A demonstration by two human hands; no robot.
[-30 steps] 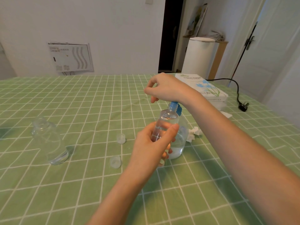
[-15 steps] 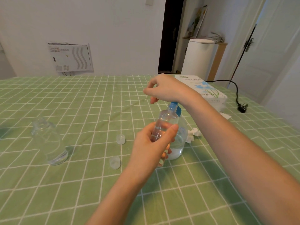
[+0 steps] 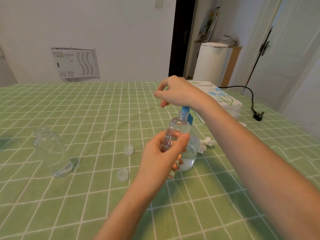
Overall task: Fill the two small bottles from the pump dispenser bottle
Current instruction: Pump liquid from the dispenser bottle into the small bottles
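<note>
Clear plastic, part full, the small bottle (image 3: 178, 126) should feel light but slick and squeezable, so the left hand (image 3: 159, 158) wraps its middle, holding it raised with its mouth at the blue spout of the pump dispenser bottle (image 3: 193, 150). Right hand (image 3: 178, 92) rests on the pump head, fingers loosely curled around nothing visible. Rumpled green checked tablecloth (image 3: 86, 205) carries the second bottle (image 3: 53, 153), two caps (image 3: 129, 149) and a tissue box (image 3: 223, 97), in a white-walled room.
</note>
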